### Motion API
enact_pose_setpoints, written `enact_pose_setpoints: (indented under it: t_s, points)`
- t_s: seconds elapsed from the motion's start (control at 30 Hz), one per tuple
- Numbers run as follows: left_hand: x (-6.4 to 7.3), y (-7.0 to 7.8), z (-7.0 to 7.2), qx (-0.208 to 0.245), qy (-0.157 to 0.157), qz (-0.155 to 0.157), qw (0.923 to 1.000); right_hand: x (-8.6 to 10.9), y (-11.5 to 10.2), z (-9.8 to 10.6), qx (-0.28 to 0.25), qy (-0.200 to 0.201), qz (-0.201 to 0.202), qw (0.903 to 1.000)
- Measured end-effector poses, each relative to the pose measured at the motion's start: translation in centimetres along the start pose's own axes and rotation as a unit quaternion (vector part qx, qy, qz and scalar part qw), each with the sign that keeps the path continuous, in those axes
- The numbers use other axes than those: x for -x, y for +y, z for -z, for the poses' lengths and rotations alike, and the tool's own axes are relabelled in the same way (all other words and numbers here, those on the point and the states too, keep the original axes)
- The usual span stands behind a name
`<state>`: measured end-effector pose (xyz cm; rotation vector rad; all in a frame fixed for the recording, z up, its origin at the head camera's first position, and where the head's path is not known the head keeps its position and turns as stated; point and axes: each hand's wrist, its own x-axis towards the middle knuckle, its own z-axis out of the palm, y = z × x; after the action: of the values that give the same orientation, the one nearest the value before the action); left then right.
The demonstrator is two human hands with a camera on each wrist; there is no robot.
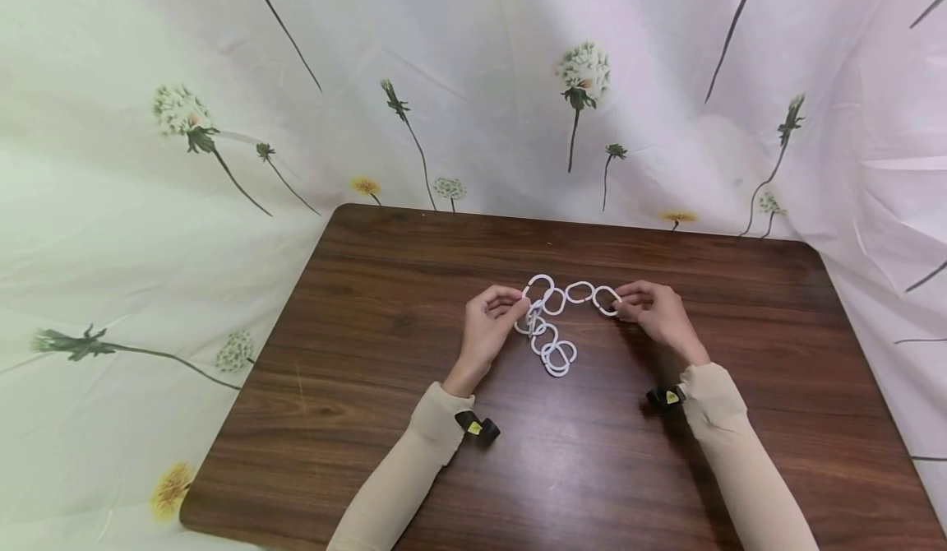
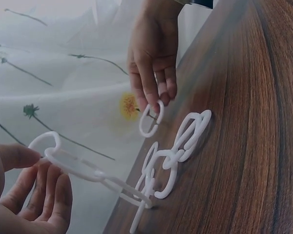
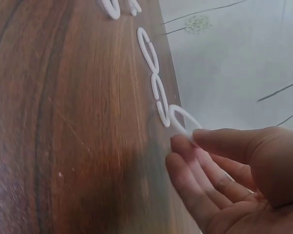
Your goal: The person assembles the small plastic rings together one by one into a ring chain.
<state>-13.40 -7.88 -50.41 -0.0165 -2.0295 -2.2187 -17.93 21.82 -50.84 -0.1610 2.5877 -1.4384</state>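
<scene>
White plastic chain links run between the two hands over the brown table. My left hand pinches a link between thumb and fingertips at the left end of this stretch. At the right end my right hand pinches another link by its edge. In the right wrist view, the pinched link meets a link with a small gap in its side. Below the left fingertips, several joined links trail toward the front, overlapping one another. The left wrist view shows this bunch close over the wood.
The dark wooden table has rounded corners. Behind it and at its sides hangs a pale cloth printed with dandelions. A black band with a small camera sits on the left wrist, another on the right.
</scene>
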Motion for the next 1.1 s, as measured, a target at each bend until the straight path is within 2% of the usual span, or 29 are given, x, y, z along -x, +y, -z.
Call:
enact_pose_setpoints:
  t_s: [0.17, 0.53, 1.1]
  points:
    - [0.1, 0.0, 0.0, -0.002, 0.001, -0.003, 1.0000, 0.4, -0.8, -0.4, -0.013, 0.019, 0.029, 0.9993]
    - [0.1, 0.2, -0.1, 0.009, -0.008, 0.000, 0.9999, 1.1, -4.3, -1.5, -0.056, 0.050, 0.097, 0.9925]
    - [0.2, 0.4, -0.1, 0.007, -0.018, 0.006, 0.9998, 1.3, -6.5, -2.8, -0.077, 0.046, 0.111, 0.9897]
